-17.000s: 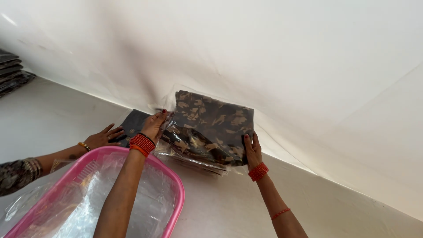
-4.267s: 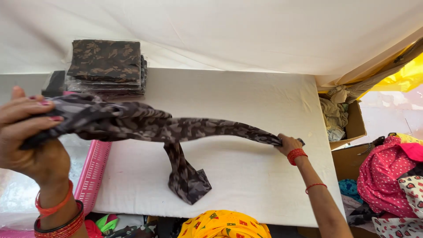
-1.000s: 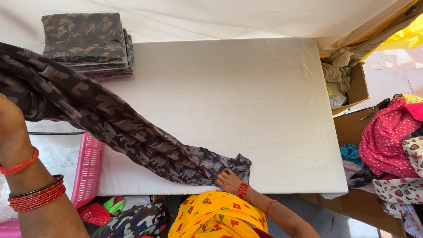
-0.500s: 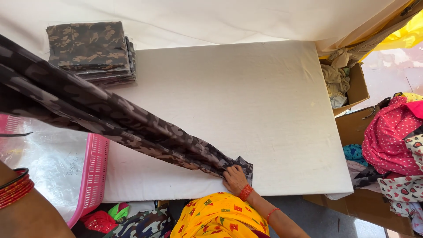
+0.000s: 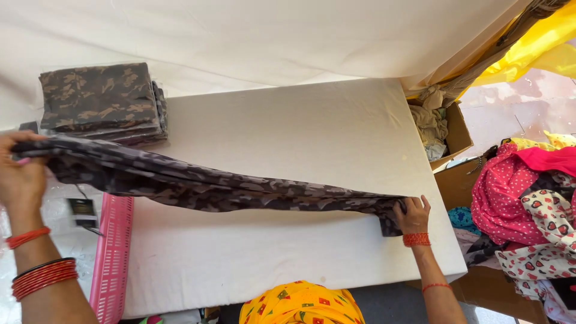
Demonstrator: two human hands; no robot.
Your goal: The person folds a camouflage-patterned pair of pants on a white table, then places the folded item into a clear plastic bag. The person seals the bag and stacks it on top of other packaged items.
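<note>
I see the camouflage cloth stretched long between my two hands, hanging just above the white table. My left hand is closed around one bunched end, raised at the left. My right hand is curled over the other end and presses it down onto the table near its right edge. Just beyond my left hand sits a stack of folded camouflage cloths. Below that hand a pink basket stands against the table's side. Beyond my right hand is a cardboard box with pale rags, and to its right a heap of red and patterned clothes
</note>
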